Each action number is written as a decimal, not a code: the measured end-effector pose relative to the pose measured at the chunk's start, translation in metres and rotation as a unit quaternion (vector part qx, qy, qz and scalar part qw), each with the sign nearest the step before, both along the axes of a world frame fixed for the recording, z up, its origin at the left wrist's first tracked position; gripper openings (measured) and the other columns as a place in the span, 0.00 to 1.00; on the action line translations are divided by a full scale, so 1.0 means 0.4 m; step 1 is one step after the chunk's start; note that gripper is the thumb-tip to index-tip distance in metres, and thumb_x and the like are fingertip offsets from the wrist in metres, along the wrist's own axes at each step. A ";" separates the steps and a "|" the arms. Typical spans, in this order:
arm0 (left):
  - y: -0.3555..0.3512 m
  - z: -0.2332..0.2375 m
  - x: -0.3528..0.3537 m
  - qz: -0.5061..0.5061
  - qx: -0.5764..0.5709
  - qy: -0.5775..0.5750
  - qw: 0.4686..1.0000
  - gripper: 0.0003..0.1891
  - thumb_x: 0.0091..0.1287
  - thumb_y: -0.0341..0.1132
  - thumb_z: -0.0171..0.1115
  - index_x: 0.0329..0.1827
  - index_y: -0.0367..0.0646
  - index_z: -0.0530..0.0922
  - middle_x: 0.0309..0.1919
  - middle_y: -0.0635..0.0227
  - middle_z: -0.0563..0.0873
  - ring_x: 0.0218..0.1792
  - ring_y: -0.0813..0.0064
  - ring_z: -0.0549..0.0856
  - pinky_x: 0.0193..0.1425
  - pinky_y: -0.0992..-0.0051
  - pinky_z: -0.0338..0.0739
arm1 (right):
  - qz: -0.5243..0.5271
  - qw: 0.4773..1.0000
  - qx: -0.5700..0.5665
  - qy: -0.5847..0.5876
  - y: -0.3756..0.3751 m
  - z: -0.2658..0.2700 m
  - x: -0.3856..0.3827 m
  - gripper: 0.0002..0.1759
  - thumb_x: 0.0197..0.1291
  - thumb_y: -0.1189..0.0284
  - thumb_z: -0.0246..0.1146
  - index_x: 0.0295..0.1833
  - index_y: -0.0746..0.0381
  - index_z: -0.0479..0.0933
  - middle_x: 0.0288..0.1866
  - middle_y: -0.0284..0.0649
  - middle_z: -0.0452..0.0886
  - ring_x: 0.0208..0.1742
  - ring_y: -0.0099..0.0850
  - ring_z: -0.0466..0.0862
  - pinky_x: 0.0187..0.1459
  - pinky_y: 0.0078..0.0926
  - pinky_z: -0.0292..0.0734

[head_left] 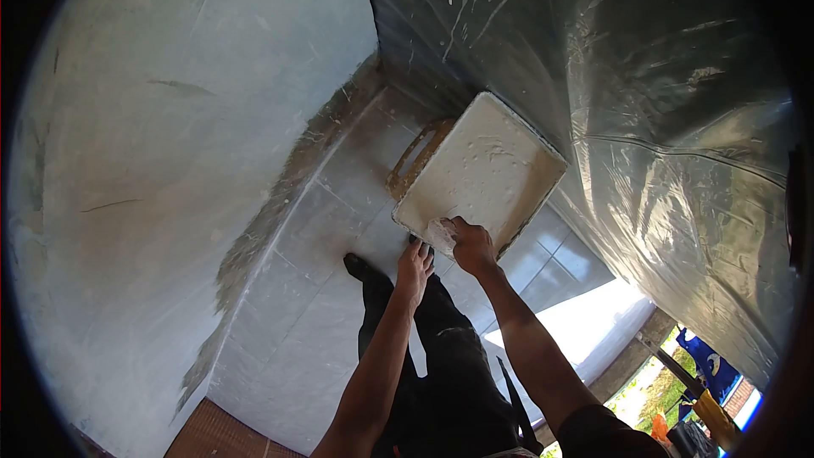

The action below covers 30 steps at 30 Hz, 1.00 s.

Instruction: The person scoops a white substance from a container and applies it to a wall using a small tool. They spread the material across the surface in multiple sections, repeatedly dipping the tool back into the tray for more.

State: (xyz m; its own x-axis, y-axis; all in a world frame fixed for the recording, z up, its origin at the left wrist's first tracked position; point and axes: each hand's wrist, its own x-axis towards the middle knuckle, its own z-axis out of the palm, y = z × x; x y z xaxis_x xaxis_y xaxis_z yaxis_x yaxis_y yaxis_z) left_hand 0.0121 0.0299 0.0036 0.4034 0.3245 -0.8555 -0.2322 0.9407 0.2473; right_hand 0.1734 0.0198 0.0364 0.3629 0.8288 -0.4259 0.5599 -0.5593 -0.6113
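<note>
A square tray of pale, wet plaster-like material rests on a brown support. My right hand is closed at the tray's near corner, its fingers round a whitish, plaster-coated thing that I cannot make out. Just left of it, my left hand is beside the tray's near edge, fingers bent and pointing away from me. Whether those fingers hold anything is hidden. The contents of the tray look smooth, with small lumps and marks towards the far side.
A pale plastered wall rises on the left, with a rough grey strip along its base. Dark plastic sheeting hangs on the right. Grey floor tiles lie around my legs. Tools and a blue item are at the lower right.
</note>
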 end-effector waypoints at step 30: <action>0.099 0.368 -0.021 -0.072 0.143 0.025 0.987 0.45 0.68 0.58 0.50 0.81 0.45 0.44 0.81 0.61 0.45 0.79 0.48 0.44 0.79 0.52 0.39 | -0.328 0.832 0.155 0.420 -0.092 0.224 0.164 0.28 0.52 0.80 0.48 0.61 0.65 0.72 0.48 0.39 0.80 0.44 0.28 0.82 0.43 0.26 0.80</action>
